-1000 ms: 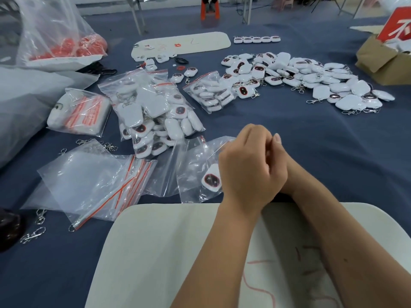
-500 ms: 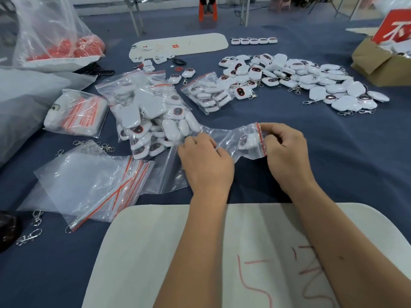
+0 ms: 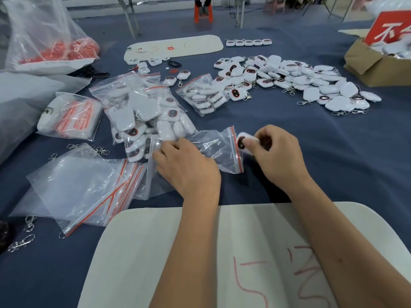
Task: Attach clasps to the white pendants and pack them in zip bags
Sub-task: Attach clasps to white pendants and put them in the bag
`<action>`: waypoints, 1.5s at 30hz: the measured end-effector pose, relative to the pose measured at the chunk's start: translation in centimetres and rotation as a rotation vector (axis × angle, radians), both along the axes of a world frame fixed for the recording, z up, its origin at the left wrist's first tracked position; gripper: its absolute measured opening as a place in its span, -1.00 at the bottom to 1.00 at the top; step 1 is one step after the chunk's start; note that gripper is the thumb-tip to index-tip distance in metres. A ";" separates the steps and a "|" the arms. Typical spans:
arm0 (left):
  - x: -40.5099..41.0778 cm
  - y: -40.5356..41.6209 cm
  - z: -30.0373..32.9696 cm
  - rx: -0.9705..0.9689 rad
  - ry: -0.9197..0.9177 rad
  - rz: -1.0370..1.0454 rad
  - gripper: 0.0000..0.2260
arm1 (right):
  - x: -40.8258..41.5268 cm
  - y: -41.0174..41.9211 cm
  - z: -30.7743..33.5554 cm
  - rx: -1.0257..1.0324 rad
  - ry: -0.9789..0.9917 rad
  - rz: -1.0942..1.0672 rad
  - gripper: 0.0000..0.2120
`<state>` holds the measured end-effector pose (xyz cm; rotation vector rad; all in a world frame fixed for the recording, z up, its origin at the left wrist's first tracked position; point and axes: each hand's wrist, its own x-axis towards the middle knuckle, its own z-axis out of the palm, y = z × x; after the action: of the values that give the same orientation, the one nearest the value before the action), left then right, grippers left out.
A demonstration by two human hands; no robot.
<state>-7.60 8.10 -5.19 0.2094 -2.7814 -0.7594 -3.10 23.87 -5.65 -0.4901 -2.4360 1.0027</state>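
My left hand (image 3: 186, 167) grips the closed end of a clear zip bag (image 3: 213, 147) with a red seal, lying across the blue cloth. My right hand (image 3: 275, 152) pinches a white pendant (image 3: 242, 141) with a dark red-rimmed face, just outside the bag's red-edged mouth. The bag looks empty. A heap of white pendants with clasps (image 3: 295, 81) lies at the back right. Filled zip bags (image 3: 146, 116) and a smaller filled bag (image 3: 202, 94) sit behind my left hand.
A stack of empty zip bags (image 3: 75, 192) lies left. Loose metal clasps (image 3: 22, 241) lie at the lower left. A white board (image 3: 200, 263) with red marks is under my forearms. A cardboard box (image 3: 373, 63) stands far right; a plastic bag of red parts (image 3: 53, 41) far left.
The pendant that was inside the bag's mouth half a second ago is now outside it, pinched in my right hand. My hands, together a second ago, have spread apart along the bag.
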 end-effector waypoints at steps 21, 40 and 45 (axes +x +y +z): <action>1.3 3.6 0.5 0.822 0.078 -0.461 -0.93 | 0.4 0.4 0.2 -0.661 0.249 0.311 -0.80; 1.4 3.2 0.1 0.578 0.123 -0.388 -0.82 | 0.1 0.7 -0.2 -0.720 0.331 0.234 -0.73; 1.1 2.5 -0.2 0.392 0.115 -0.469 -0.78 | 0.0 0.9 -0.2 -0.730 0.405 0.188 -0.74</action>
<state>-6.47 10.63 -5.37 -0.4209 -2.5678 -1.3760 -3.07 24.72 -5.88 -0.2427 -1.7310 1.8727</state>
